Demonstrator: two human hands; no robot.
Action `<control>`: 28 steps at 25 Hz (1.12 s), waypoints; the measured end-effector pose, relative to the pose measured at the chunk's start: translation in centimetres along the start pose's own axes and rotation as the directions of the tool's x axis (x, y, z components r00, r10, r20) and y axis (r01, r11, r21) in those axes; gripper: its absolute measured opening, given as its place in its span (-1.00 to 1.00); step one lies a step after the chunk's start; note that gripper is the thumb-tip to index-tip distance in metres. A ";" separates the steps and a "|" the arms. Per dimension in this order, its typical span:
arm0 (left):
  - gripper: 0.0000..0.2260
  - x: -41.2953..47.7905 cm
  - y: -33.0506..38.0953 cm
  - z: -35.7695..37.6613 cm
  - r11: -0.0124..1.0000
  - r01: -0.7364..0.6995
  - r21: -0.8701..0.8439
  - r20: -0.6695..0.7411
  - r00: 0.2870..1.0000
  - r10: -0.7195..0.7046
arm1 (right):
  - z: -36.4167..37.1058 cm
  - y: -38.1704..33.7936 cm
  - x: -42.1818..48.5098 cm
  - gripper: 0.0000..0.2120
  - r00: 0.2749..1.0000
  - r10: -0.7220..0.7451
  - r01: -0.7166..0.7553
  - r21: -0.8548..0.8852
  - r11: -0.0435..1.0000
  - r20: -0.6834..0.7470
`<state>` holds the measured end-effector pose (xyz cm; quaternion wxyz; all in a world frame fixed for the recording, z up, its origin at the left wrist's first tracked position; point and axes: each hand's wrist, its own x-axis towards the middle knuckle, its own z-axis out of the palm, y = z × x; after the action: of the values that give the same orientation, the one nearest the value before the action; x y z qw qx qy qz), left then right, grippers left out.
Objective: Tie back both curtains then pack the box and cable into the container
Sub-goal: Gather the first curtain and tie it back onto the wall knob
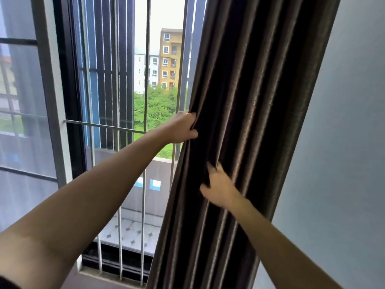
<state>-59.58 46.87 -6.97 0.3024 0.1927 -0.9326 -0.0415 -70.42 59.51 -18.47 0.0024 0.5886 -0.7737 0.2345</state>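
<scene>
A dark brown pleated curtain (260, 122) hangs bunched at the right side of the window, next to the wall. My left hand (181, 127) grips its left edge at mid height, fingers closed around the fabric. Lower down, my right hand (218, 187) presses into the folds with its fingers tucked between pleats; it is blurred, so its hold is unclear. No tie-back, box, cable or container is in view.
White vertical window bars (145, 80) and a dark window frame (70, 101) fill the left and centre, with a balcony and buildings beyond. A pale grey-blue wall (343, 163) is to the right of the curtain.
</scene>
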 end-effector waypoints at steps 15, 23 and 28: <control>-0.72 -3.1 0.0 6.2 1.000 0.004 -0.014 0.185 0.983 -0.001 | 9.0 2.4 -4.9 -0.17 0.977 0.054 -0.075 0.098 0.992 0.204; -0.86 -2.2 3.0 8.0 0.996 -0.053 -0.073 0.142 0.988 0.063 | 9.5 2.6 -5.7 -0.37 0.985 0.066 -0.068 0.005 0.998 0.162; -0.68 -2.5 6.3 9.0 0.981 0.008 -0.191 0.143 0.990 0.019 | 9.8 3.3 -6.7 -0.41 0.974 0.136 -0.134 -0.022 0.991 0.183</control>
<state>-65.06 53.25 -14.42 0.2514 0.1566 -0.9442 -0.1440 -68.74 62.67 -30.26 -0.0824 0.5539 -0.8099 0.1749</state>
